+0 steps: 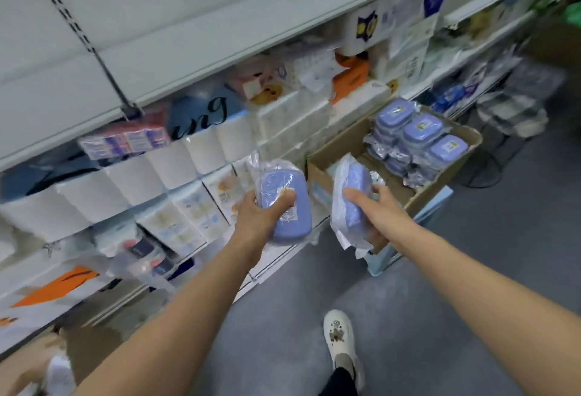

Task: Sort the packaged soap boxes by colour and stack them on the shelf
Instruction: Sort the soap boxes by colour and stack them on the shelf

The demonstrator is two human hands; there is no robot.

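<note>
Nearest to us, our two bare forearms reach forward over the grey floor [471, 238], with a white shoe [341, 343] just below them. Our left hand [262, 218] grasps a lilac soap box [287, 207] in clear wrap, thumb curled over its top, held in the air just in front of the lower shelf [283, 257]. Our right hand [375, 207] grips a second wrapped soap box [352, 197], tilted on edge, with the forefinger lying straight along its face; it hangs over the near corner of an open cardboard carton [440, 188]. Farther right inside that carton sit stacks of lilac soap boxes [418, 138], all in crinkled plastic. To the left, the shelves carry white tissue packs [176, 166], blurred by motion.
</note>
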